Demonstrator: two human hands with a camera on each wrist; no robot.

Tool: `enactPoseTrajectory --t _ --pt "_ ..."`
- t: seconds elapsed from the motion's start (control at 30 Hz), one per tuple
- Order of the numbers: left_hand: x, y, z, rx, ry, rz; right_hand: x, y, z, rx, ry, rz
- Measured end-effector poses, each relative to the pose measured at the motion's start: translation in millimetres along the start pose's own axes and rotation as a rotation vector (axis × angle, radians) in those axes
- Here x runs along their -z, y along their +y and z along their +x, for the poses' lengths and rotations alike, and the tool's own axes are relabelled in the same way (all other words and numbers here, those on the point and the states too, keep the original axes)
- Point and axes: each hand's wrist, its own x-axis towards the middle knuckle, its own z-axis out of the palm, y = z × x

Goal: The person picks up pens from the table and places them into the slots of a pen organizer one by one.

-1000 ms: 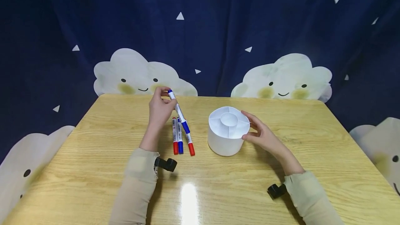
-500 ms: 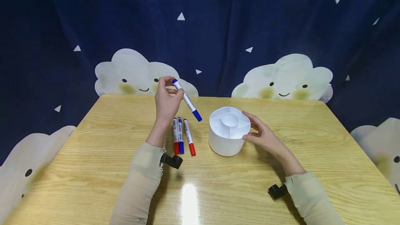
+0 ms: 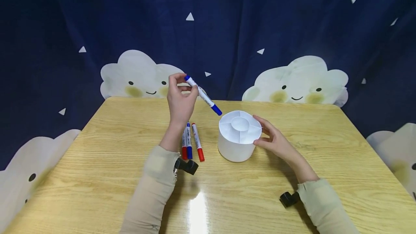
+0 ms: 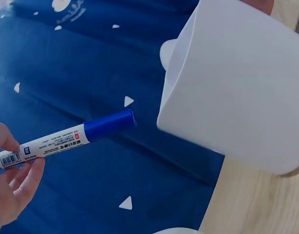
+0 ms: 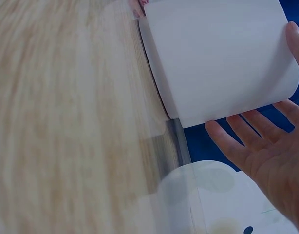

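We see the left hand (image 3: pixel 180 101) pinching a blue-capped white marker (image 3: pixel 203 95) in the air, left of the round white divided holder (image 3: pixel 239 135); the right hand (image 3: pixel 272 139), fingers spread, touches its right side.

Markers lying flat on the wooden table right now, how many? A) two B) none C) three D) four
C: three markers lie side by side on the wooden table; a fourth, the blue-capped white marker, is held up by the left hand.
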Motion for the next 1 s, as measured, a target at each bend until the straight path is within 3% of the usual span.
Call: enactPoseTrajectory --t 0.53,1.0 --pt "-28.0 -1.8 -9.4 -0.104 -0.095 0.011 1 1 1 -0.017 0.007 -0.021" --pt "-34.0 -10.7 -23.0 -0.031 -0.201 0.023 1 -1 0 -0.028 0.007 -0.018"
